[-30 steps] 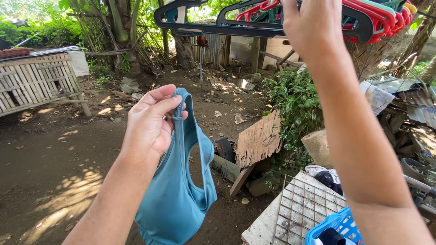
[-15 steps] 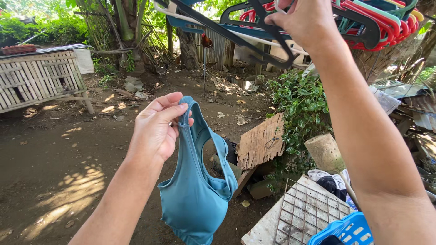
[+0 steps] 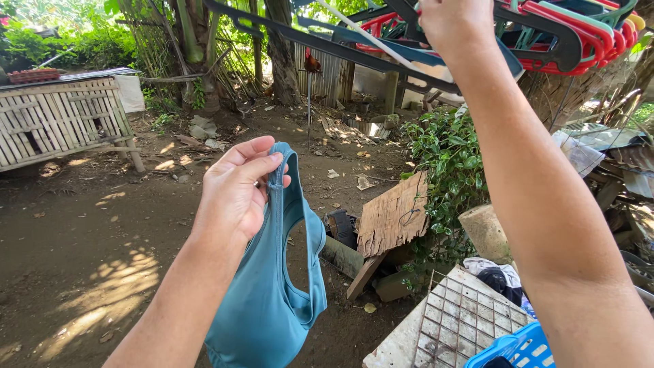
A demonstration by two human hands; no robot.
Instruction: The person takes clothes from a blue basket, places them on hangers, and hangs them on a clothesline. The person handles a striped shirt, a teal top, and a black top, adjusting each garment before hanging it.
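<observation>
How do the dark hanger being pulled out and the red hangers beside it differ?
The dark hanger is near black and tilted, slanting down to the right under the right hand; the red hangers stay bunched together, roughly level. The dark hanger reaches far left, while the red hangers sit clustered at the right. Both look like plastic clothes hangers.

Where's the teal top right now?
In the head view, the teal top hangs lower left of centre, pinched by its strap in the left hand, above the dirt ground and left of the wooden board.
</observation>
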